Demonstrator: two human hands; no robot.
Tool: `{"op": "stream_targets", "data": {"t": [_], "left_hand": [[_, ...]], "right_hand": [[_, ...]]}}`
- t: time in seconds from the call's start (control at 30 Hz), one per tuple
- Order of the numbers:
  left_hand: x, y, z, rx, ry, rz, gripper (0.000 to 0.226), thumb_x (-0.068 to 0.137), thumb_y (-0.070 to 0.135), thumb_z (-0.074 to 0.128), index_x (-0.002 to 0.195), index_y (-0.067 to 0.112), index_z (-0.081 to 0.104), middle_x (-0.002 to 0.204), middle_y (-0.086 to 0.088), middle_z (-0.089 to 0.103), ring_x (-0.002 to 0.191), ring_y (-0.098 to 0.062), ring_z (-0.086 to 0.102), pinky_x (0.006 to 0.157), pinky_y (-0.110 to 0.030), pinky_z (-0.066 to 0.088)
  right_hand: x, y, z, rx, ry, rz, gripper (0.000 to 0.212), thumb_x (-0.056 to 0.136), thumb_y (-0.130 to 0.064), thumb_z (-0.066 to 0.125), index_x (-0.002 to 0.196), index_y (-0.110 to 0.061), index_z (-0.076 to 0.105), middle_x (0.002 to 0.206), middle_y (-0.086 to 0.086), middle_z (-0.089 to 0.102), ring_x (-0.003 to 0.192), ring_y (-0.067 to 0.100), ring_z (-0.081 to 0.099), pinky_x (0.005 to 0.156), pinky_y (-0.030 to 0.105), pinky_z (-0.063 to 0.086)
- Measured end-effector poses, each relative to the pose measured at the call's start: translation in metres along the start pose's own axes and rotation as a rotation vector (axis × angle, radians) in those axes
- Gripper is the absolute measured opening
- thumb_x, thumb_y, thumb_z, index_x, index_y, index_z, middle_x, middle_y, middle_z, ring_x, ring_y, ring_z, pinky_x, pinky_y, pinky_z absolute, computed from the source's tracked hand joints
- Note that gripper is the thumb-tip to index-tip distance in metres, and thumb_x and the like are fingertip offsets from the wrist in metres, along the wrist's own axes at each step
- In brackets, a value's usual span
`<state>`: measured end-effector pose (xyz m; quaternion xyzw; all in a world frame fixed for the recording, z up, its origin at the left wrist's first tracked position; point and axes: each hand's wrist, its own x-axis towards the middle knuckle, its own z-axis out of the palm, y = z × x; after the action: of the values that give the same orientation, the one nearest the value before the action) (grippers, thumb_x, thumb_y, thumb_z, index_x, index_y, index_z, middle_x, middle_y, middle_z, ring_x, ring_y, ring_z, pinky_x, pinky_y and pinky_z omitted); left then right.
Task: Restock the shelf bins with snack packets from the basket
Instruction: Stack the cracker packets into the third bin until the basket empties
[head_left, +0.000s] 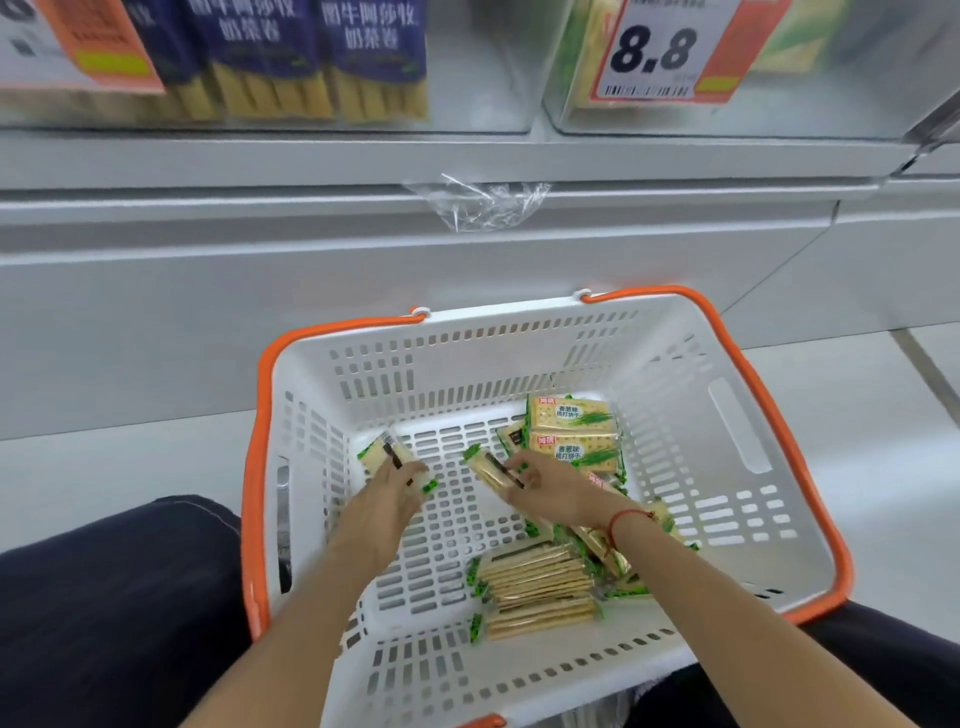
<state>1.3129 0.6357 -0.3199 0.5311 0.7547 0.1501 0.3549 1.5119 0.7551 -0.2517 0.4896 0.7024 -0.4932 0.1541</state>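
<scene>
Both hands are reaching down into the basket (737, 431), white perforated plastic with an orange rim, sitting on pale floor between the person's dark-trousered knees. Left hand (387, 499) is curling its fingers around one cracker packet (387, 454) at the basket's left floor, packet lying flat and angled, glossy film with green ends. Right hand (553, 491) is pinching a second packet (491, 470) near the middle, fingers narrowly closed on its edge; a red string is circling that wrist (621, 522). Two face-up packets (574, 434) are lying stacked at the far right corner, yellow with green printing. A row of packets standing on edge (540, 592) is resting near the front; five or six, exact count unclear. More are lying under the right forearm, partly hidden. Above, clear shelf bins are showing: left bin (483, 78) holding purple-topped packs (317, 57), right bin (857, 78) bearing an 8.8 price tag (662, 49). Crumpled clear film (483, 205) is hanging from the shelf edge
</scene>
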Motion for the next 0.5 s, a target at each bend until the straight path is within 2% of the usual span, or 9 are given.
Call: {"op": "stream_targets", "data": {"t": [0.07,0.1,0.17,0.23,0.3,0.37,0.4,0.5], "left_hand": [[0.001,0.01,-0.007,-0.429,0.055,-0.055,0.023,0.094,0.046,0.048,0.117,0.051,0.046,0.126,0.002,0.054,0.103,-0.027,0.06,0.081,-0.043,0.053],[0.003,0.016,-0.012,-0.615,0.084,-0.094,0.018,0.093,0.045,0.051,0.109,0.053,0.048,0.113,0.002,0.057,0.099,-0.03,0.06,0.083,-0.05,0.052],[0.003,0.039,-0.029,-0.905,0.114,-0.195,0.02,0.097,0.028,0.052,0.112,0.041,0.049,0.107,-0.001,0.058,0.1,-0.03,0.058,0.086,-0.048,0.052],[0.004,0.057,-0.043,-1.169,0.058,-0.282,0.027,0.099,0.021,0.048,0.125,0.028,0.044,0.116,-0.011,0.058,0.107,-0.031,0.059,0.088,-0.039,0.049],[0.004,0.071,-0.056,-1.374,-0.055,-0.284,0.034,0.101,0.024,0.044,0.134,0.024,0.04,0.127,-0.012,0.055,0.109,-0.03,0.061,0.093,-0.036,0.045],[0.004,0.089,-0.072,-1.513,-0.125,-0.289,0.038,0.102,0.029,0.04,0.138,0.019,0.04,0.135,-0.013,0.052,0.109,-0.027,0.062,0.093,-0.035,0.046],[0.005,0.098,-0.079,-1.55,-0.137,-0.303,0.039,0.102,0.031,0.039,0.138,0.016,0.042,0.135,-0.014,0.052,0.107,-0.027,0.063,0.089,-0.034,0.049],[0.0,0.129,-0.102,-1.594,-0.154,-0.299,0.039,0.102,0.031,0.039,0.133,0.01,0.047,0.124,-0.015,0.058,0.099,-0.028,0.064,0.068,-0.031,0.059]], "right_hand": [[-0.006,-0.008,-0.006,0.36,0.074,0.054,0.039,0.095,-0.028,0.055,0.132,-0.017,0.047,0.126,0.006,0.053,0.095,0.018,0.055,0.072,0.023,0.046],[-0.009,-0.012,-0.009,0.502,0.107,0.091,0.039,0.096,-0.029,0.053,0.132,-0.016,0.048,0.125,0.005,0.053,0.101,0.02,0.053,0.075,0.024,0.044],[-0.012,-0.018,-0.014,0.687,0.103,0.137,0.042,0.097,-0.034,0.048,0.134,-0.015,0.047,0.116,0.004,0.056,0.106,0.025,0.053,0.079,0.03,0.044],[-0.02,-0.029,-0.017,0.747,0.089,0.162,0.065,0.085,-0.056,0.051,0.139,-0.019,0.045,0.132,0.007,0.054,0.12,0.031,0.05,0.092,0.04,0.041],[-0.028,-0.036,-0.024,0.785,0.091,0.151,0.091,0.065,-0.071,0.056,0.143,-0.029,0.039,0.149,0.0,0.037,0.136,0.03,0.035,0.108,0.049,0.028],[-0.045,-0.049,-0.034,0.79,0.122,0.079,0.076,0.082,-0.067,0.049,0.147,-0.032,0.031,0.151,-0.011,0.024,0.143,0.023,0.022,0.115,0.052,0.02],[-0.055,-0.058,-0.041,0.781,0.153,0.042,0.067,0.09,-0.061,0.043,0.148,-0.031,0.027,0.152,-0.011,0.021,0.143,0.022,0.02,0.115,0.052,0.019],[-0.074,-0.076,-0.065,0.703,0.243,0.013,0.06,0.097,-0.052,0.036,0.147,-0.019,0.032,0.152,-0.002,0.029,0.14,0.025,0.029,0.114,0.041,0.025]]}}
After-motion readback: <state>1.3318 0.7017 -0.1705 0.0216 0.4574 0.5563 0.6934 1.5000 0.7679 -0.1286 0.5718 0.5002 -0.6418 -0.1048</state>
